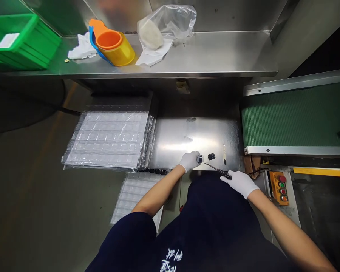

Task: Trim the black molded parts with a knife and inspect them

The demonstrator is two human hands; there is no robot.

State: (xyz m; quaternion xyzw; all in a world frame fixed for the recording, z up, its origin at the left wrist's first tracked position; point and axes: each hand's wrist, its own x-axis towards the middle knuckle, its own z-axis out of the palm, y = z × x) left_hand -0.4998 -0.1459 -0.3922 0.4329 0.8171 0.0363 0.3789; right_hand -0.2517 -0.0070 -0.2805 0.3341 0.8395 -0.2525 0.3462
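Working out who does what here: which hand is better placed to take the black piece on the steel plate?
Probably the right hand: its thin dark tool reaches toward the black piece on the steel plate, while the left hand holds a small dark-and-metal part.

White cotton-type gloves are worn: left glove [189, 161], right glove [239, 184]. Navy short-sleeved top [212, 219] is worn, forearms uncovered, wide loose sleeve [127, 234] visible, white brush-style characters [170, 260] printed on front.
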